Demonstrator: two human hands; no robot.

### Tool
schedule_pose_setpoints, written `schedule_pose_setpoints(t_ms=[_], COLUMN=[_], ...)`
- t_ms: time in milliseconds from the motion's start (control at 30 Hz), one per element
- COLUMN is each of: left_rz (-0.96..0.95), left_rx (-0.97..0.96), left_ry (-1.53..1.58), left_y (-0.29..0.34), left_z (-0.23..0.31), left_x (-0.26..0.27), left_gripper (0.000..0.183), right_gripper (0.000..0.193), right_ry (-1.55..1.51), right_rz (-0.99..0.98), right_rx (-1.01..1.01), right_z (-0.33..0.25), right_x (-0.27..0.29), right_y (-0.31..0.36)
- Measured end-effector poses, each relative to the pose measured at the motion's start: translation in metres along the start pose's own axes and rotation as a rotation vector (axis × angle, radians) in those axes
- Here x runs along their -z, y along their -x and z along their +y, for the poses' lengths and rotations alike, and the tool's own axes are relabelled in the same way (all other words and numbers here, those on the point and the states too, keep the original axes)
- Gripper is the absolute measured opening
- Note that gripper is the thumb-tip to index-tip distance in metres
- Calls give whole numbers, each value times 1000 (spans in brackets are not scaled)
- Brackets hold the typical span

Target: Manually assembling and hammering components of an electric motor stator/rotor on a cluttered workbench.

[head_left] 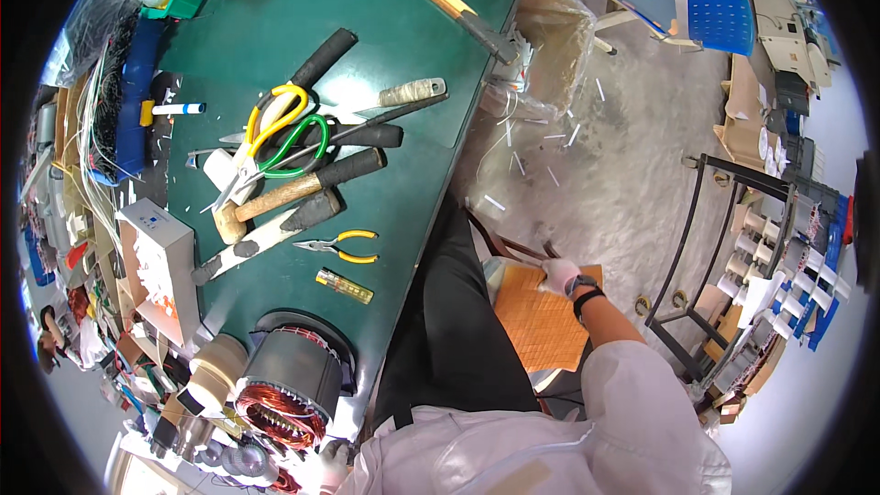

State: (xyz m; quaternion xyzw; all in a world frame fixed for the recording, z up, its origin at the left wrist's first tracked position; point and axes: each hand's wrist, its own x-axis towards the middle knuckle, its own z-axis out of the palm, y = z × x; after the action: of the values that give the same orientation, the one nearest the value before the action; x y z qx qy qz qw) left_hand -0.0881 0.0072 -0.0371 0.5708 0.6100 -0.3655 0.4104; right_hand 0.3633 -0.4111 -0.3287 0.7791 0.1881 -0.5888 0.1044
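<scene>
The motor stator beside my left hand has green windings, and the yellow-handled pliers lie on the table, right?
Not quite: the head view shows copper-coloured windings, not green, in the motor stator beside your left hand. The yellow-handled pliers do lie on the table.

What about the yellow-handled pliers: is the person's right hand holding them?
No, the yellow-handled pliers lie on the green table, while the right hand is by the orange woven mat.

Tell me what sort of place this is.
Probably a workshop for winding or repairing electric motors: a metal cylinder lined with copper coils sits on a green table, with hammers and pliers.
</scene>
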Motion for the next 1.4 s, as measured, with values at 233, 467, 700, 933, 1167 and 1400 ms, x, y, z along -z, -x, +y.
schedule_pose_setpoints(t_ms=[233,467,700,933,1167,1400], left_rz=[5,152,568,885,797,1118], left_rx=[46,-182,-486,-728,-519,-139], left_ry=[168,562,579,570,1096,2009], left_y=[8,6,71,-4,-50,46], left_z=[-25,-72,36,107,84,-23], left_x=[8,-26,20,84,94,61], left_gripper=[24,22,86,65,31,32], right_gripper=[41,31,73,89,27,29], right_ry=[-225,-187,-71,148,-396,-779], right_rz=[7,250,203,461,41,140], right_rx=[70,281,801,1286,1112,723], right_z=[-23,-65,-357,-525,-526,-429], right_x=[-84,55,217,145,212,346], right_y=[10,26,267,274,226,193])
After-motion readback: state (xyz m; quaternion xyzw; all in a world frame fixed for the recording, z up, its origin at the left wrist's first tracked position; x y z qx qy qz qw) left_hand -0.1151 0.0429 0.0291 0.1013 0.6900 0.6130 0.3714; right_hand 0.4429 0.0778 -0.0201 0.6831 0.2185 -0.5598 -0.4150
